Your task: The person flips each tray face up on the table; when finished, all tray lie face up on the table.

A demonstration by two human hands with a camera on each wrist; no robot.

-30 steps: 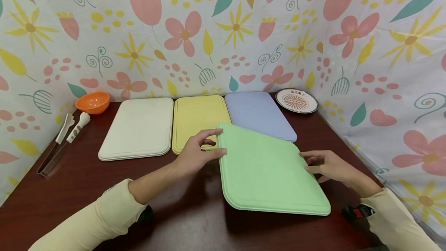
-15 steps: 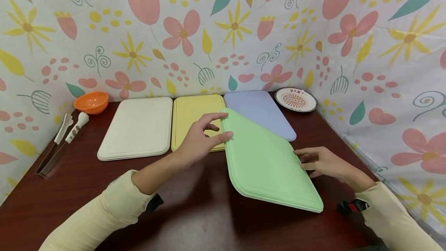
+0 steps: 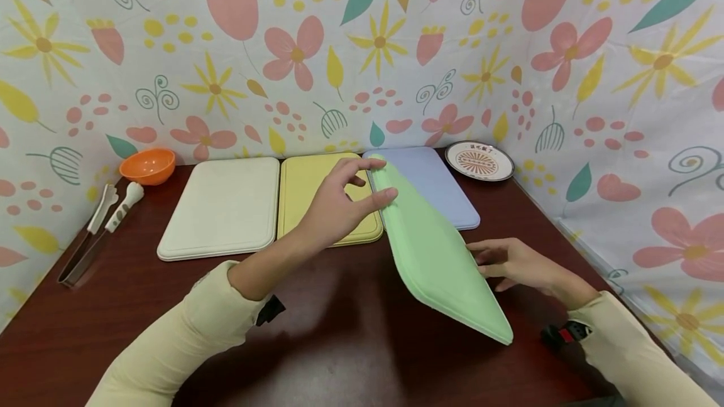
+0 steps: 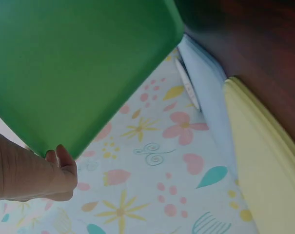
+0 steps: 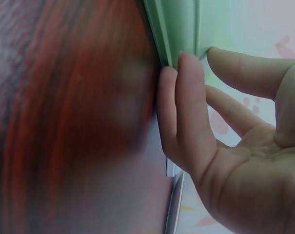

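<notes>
A light green cutting board (image 3: 441, 256) is held tilted over the dark table, its left side raised high and its lower right corner down near the tabletop. My left hand (image 3: 339, 203) pinches the raised corner between thumb and fingers. In the left wrist view, that hand (image 4: 32, 170) grips the corner of the green board (image 4: 88, 63). My right hand (image 3: 520, 264) holds the board's right edge, low down. Seen from the right wrist, the hand (image 5: 230, 131) has its thumb on one side of the edge and its fingertips on the other.
Behind lie a white board (image 3: 226, 206), a yellow board (image 3: 317, 190) and a blue board (image 3: 432, 184) in a row. An orange bowl (image 3: 148, 167) and metal tongs (image 3: 87, 250) are at left, a patterned plate (image 3: 481, 161) at back right. Flowered cloth encloses the table.
My left hand has lifted its corner up and to the right, tipping the green board more steeply. My right hand has shifted slightly left with the edge it holds.
</notes>
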